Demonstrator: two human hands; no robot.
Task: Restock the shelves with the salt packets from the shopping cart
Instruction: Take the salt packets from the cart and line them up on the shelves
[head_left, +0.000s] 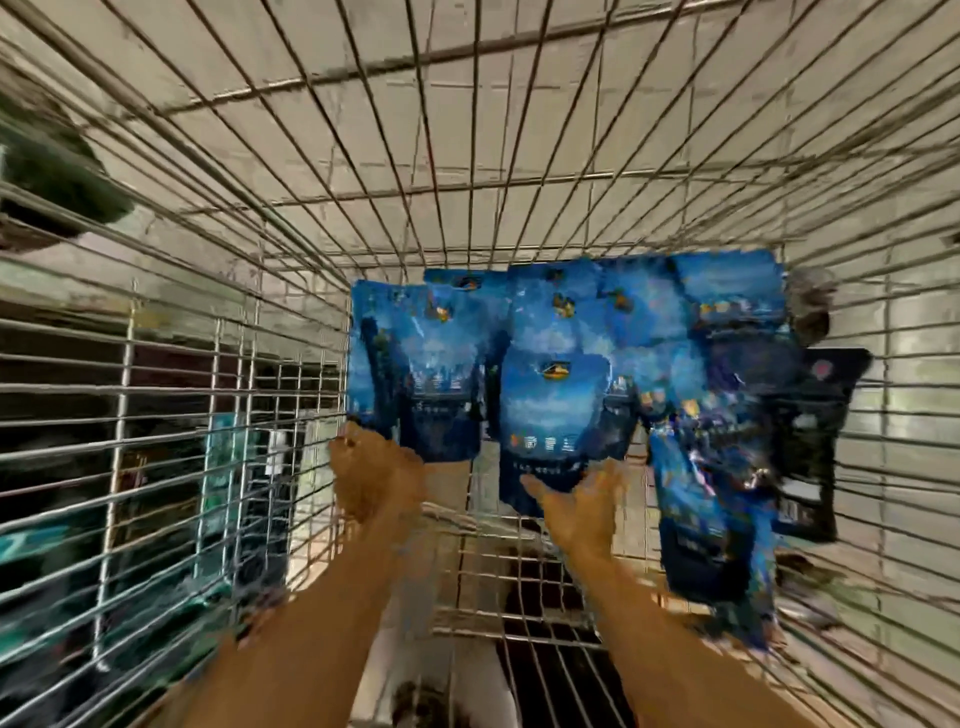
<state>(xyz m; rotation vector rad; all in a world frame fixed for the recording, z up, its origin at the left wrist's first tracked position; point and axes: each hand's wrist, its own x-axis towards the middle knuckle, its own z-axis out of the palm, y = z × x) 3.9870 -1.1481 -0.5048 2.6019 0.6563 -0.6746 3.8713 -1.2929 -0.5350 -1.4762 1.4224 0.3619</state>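
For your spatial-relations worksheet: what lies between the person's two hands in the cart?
In the head view, between the left hand and right hand shows bare wire cart floor; just above hang blue salt packets.

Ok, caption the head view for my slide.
Both hands, left and right, reach blue salt packets piled in the wire shopping cart.

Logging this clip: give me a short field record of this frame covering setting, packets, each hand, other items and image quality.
setting: inside a wire shopping cart
packets: blue salt packets piled at the far end of the basket
left hand: at the lower edge of the leftmost packet; grip unclear
right hand: fingers spread, touching the middle packet
other items: one dark packet at the right side
image quality: heavy motion blur
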